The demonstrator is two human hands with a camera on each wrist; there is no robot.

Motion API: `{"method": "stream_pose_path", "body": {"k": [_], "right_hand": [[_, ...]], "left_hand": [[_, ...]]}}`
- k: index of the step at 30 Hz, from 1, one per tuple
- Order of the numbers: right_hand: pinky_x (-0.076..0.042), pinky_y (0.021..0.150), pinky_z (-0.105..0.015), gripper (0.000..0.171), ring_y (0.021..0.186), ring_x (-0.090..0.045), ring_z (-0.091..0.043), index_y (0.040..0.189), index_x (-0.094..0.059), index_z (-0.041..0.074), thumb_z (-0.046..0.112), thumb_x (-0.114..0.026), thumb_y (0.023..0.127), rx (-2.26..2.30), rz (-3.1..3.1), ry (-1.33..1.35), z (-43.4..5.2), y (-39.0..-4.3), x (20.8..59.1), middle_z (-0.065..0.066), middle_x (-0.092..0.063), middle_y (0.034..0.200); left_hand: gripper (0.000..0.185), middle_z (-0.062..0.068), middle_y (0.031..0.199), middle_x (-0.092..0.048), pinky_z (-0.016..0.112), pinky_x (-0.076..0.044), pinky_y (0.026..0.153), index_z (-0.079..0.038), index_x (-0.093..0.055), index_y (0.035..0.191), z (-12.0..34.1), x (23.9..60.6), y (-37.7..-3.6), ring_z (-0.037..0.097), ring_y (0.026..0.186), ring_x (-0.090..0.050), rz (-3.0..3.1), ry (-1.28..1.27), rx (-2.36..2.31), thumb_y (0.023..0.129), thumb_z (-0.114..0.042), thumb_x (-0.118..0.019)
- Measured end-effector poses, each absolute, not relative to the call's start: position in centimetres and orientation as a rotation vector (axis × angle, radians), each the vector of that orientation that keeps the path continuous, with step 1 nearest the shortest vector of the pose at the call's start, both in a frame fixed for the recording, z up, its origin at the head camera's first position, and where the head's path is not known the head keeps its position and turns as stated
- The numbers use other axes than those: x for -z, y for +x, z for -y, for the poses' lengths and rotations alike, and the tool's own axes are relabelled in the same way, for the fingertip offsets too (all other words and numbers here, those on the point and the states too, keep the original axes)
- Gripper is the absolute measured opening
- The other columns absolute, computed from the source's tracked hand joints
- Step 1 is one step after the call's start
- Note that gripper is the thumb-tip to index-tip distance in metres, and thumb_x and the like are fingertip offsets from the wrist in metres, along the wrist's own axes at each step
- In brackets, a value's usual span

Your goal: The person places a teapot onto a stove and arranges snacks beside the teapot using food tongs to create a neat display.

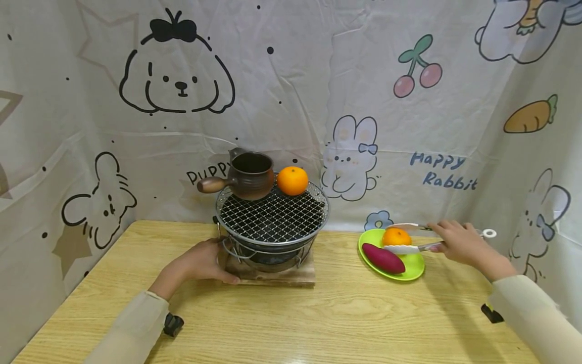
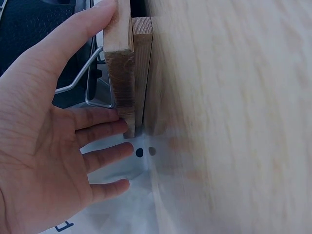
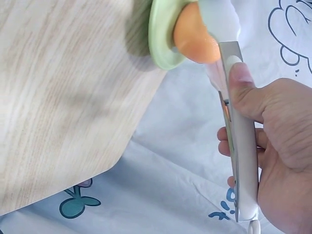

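My right hand (image 1: pixel 461 242) grips a pair of tongs (image 3: pixel 243 161), the thumb on one arm and the fingers round the other. Their white tips lie on either side of an orange (image 1: pixel 397 236) on a green plate (image 1: pixel 416 270). In front of that orange on the plate is a purple sweet potato (image 1: pixel 383 258). My left hand (image 1: pixel 204 262) rests at the left end of a wooden board (image 2: pixel 119 73) under a small grill (image 1: pixel 273 245). Its thumb lies on the board and its fingers are nearly straight, two of them at the board's edge.
On the grill's wire mesh (image 1: pixel 268 222) stand a brown pot (image 1: pixel 252 182) with its wooden handle pointing left, and a second orange (image 1: pixel 292 181). A printed cloth (image 1: pixel 282 121) hangs behind the wooden table (image 1: pixel 318 323).
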State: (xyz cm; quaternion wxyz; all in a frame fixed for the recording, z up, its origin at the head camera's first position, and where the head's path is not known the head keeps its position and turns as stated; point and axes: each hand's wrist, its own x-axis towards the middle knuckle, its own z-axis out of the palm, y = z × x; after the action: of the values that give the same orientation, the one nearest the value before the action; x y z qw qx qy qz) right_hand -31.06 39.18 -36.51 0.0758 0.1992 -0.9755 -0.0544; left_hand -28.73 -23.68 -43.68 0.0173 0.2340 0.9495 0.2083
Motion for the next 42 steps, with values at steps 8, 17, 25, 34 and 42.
{"method": "stream_pose_path", "body": {"k": [8, 17, 25, 34, 42], "right_hand": [[-0.045, 0.091, -0.069, 0.057, 0.11, -0.059, -0.047, 0.137, -0.057, -0.005, 0.025, -0.075, 0.091, 0.257, 2.851, 0.618, -38.8, -30.9, 37.1, -0.028, -0.064, 0.12], [-0.049, 0.087, -0.065, 0.055, 0.106, -0.06, -0.044, 0.134, -0.057, -0.004, 0.027, -0.074, 0.092, 0.305, 2.748, 0.656, -38.9, -31.0, 38.3, -0.024, -0.064, 0.115], [-0.048, 0.085, -0.064, 0.06, 0.103, -0.059, -0.044, 0.137, -0.053, -0.005, 0.027, -0.075, 0.091, 0.319, 2.659, 0.634, -38.6, -31.1, 38.5, -0.025, -0.063, 0.113], [-0.048, 0.086, -0.065, 0.064, 0.102, -0.06, -0.047, 0.138, -0.052, -0.005, 0.023, -0.079, 0.087, 0.327, 2.546, 0.622, -37.8, -31.2, 38.7, -0.028, -0.063, 0.116], [-0.047, 0.088, -0.066, 0.066, 0.107, -0.059, -0.048, 0.139, -0.052, -0.005, 0.023, -0.08, 0.085, 0.309, 2.466, 0.62, -36.7, -31.1, 37.9, -0.029, -0.063, 0.118]], "left_hand": [[0.117, 0.024, 0.148, -0.053, 0.055, -0.048, 0.106, -0.003, -0.042, 0.153, 23.6, 43.4, -28.6, 0.042, 0.131, -0.056, -2.96, 0.727, -0.622, 0.065, -0.069, -0.085], [0.115, 0.025, 0.147, -0.053, 0.056, -0.048, 0.106, -0.003, -0.044, 0.152, 23.5, 43.1, -28.3, 0.043, 0.13, -0.056, -2.948, 0.722, -0.633, 0.066, -0.066, -0.086], [0.116, 0.027, 0.148, -0.051, 0.056, -0.048, 0.106, -0.002, -0.043, 0.153, 23.5, 43.1, -28.3, 0.043, 0.131, -0.055, -2.952, 0.716, -0.63, 0.066, -0.067, -0.086], [0.114, 0.024, 0.15, -0.051, 0.056, -0.047, 0.108, -0.005, -0.044, 0.153, 23.6, 43.4, -28.4, 0.044, 0.134, -0.053, -2.959, 0.713, -0.62, 0.067, -0.069, -0.085], [0.113, 0.022, 0.145, -0.056, 0.054, -0.05, 0.105, -0.007, -0.047, 0.151, 23.7, 43.6, -28.4, 0.041, 0.129, -0.058, -2.985, 0.729, -0.622, 0.065, -0.069, -0.085]]}}
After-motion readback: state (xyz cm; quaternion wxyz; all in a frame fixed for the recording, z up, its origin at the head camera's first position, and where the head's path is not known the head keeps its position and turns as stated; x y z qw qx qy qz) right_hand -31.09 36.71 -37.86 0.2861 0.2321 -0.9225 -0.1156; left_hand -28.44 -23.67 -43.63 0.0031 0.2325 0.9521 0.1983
